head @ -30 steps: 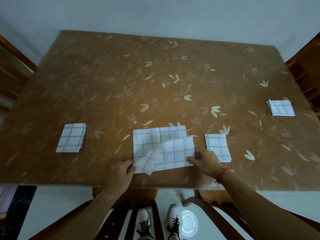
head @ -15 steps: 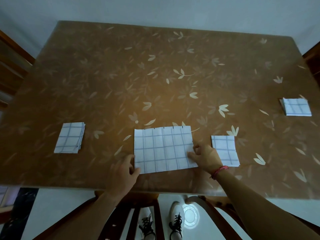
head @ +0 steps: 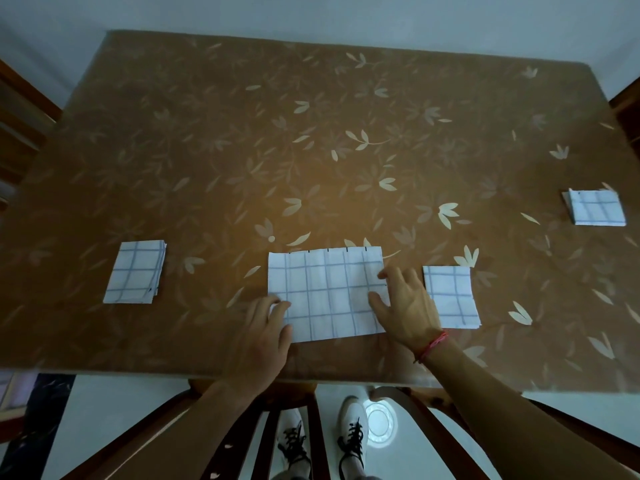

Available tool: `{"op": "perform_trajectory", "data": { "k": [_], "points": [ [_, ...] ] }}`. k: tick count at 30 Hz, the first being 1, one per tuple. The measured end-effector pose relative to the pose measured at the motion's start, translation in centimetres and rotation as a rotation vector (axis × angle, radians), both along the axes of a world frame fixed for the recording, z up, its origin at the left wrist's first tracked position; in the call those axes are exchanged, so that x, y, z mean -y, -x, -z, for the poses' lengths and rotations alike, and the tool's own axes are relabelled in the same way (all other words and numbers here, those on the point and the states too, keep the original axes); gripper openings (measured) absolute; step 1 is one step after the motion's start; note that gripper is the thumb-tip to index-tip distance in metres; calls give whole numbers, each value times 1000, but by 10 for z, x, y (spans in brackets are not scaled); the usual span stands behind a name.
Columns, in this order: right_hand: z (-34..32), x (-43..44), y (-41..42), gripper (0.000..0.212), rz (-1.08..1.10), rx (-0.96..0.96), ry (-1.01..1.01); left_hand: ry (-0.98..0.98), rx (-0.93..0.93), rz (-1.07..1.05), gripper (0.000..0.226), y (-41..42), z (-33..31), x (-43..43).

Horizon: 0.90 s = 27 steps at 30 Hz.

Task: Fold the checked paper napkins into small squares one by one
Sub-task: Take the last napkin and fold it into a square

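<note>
Shoes (head: 349, 441): showed below the table edge, nearer than the centre napkin, among dark chair rails.
Wrist band (head: 431, 346): red cord on the right wrist, just near-right of the centre napkin.
Left hand (head: 263, 327): rested on the centre napkin's near-left corner, fingers straight and close together, tips pressed on the paper, nothing gripped.
Right hand (head: 405, 306): lay spread over the centre napkin's right end, fingers apart and flat, pressed down, nothing pinched.
Centre napkin (head: 325, 292): lay flat as a wide rectangle, checks up, short dark ticks along its far edge.
Single folded square (head: 450, 296): near the centre napkin's right end, apart from it, beside the right hand.
Left stack (head: 136, 271): well left of the centre napkin, several layers visible at its right edge.
Far stack (head: 595, 211): well right of the centre napkin and farther back.
Table (head: 311, 133): brown, leaf-patterned, stretched far beyond the centre napkin.
Step in hand: probably the smoothing of a first fold, judged from the flat palms and the rectangle shape.
Next move: likely called for one short end lifted and carried over the other, edges matched, then a crease pressed along the new fold.
Care needed: thin paper, apt to slide or skew unless one hand anchored it.
</note>
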State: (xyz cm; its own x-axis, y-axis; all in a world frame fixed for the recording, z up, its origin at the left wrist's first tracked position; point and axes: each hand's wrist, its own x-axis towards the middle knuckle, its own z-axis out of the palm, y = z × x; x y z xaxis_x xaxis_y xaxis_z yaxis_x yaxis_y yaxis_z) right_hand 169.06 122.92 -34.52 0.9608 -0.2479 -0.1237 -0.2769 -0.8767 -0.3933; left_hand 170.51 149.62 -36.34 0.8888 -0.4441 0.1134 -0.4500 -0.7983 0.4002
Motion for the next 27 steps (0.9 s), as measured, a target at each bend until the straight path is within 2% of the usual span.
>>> {"op": "perform_trajectory", "data": {
  "k": [3, 8, 12, 17, 27],
  "points": [
    [3, -31, 1, 48, -214, 76, 27, -65, 16, 70, 46, -2, 2, 21],
    [25, -86, 7, 78, -440, -85, 48, -263, -107, 64, 63, -4, 22, 25],
    [50, -96, 14, 68, -438, -53, 151, -336, -126, 49, 68, -2, 34, 15],
    [55, -87, 17, 63, -428, -31, 178, -359, -105, 49, 65, -2, 40, 11],
    [54, -11, 48, 73, -318, -120, 305, -372, -111, 51, 65, -4, 39, 10]
  ]
}}
